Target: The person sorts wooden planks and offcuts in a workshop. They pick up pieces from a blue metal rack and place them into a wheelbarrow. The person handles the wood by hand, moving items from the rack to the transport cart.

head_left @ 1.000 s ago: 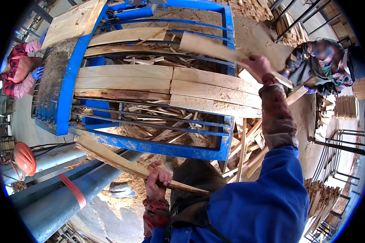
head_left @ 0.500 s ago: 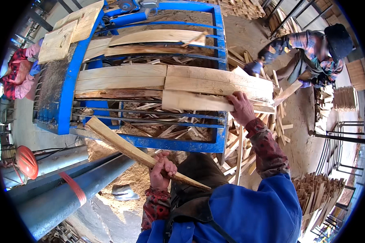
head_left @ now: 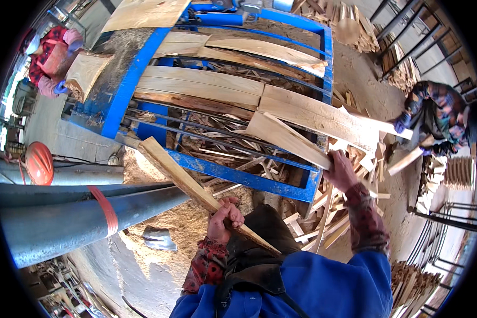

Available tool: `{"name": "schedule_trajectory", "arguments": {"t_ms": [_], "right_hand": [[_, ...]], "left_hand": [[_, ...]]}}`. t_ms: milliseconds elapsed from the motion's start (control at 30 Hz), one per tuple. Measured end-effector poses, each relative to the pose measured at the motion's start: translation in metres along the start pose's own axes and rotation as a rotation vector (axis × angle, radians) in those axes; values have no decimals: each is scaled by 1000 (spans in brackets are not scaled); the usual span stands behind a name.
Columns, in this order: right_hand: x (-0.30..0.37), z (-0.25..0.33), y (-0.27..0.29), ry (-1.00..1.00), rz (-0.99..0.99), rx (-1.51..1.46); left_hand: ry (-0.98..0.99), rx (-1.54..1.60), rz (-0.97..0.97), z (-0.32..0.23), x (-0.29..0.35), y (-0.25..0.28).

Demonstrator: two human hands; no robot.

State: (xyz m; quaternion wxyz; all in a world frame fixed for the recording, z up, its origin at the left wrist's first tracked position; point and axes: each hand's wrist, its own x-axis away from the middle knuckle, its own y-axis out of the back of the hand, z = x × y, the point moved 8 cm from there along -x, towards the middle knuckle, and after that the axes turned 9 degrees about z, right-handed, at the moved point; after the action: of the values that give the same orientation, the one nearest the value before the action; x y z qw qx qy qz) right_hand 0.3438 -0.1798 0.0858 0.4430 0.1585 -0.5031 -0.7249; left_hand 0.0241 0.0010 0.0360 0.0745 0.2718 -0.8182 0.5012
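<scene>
My left hand (head_left: 225,218) is closed round a long, narrow wooden strip (head_left: 177,177) with a rough dark edge, held slantwise in front of my body. On the right, my right hand (head_left: 341,170) grips the near end of a pale wooden board (head_left: 286,139). That board lies at an angle over the bars of a blue metal frame (head_left: 238,172). Beyond it, a longer pale board (head_left: 318,116) rests on the frame, end to end with another board (head_left: 201,85) that has a bark-dark near edge.
Wood offcuts (head_left: 334,212) are heaped below the frame's right end. A co-worker (head_left: 440,116) at the right holds wood pieces; another person (head_left: 53,58) stands far left by a slab. Grey-blue pipes (head_left: 63,212), an orange helmet-like object (head_left: 38,163) and a shovel blade (head_left: 159,238) lie left.
The board in my right hand has swung away from the longer board, its near end drawn toward me. My view has shifted. The co-worker at the right has moved farther right.
</scene>
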Motion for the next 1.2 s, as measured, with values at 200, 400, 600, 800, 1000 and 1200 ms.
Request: {"name": "schedule_trajectory", "arguments": {"t_ms": [200,400,600,800,1000,1200], "right_hand": [[14,93,-35,145,46,-465],[7,207,-93,320,321,-565],[38,244,-126,518,198,-332],[45,239,-106,470,236,-310],[66,245,-88,415,225,-406],[77,209,-98,110,417,-522]], "left_hand": [[31,-18,-30,18,-11,18],[28,61,-39,52,-11,55],[-124,56,100,30,1,32],[-57,41,2,29,-9,36],[-31,49,-37,35,-8,35],[-68,137,-37,21,-1,31]]}}
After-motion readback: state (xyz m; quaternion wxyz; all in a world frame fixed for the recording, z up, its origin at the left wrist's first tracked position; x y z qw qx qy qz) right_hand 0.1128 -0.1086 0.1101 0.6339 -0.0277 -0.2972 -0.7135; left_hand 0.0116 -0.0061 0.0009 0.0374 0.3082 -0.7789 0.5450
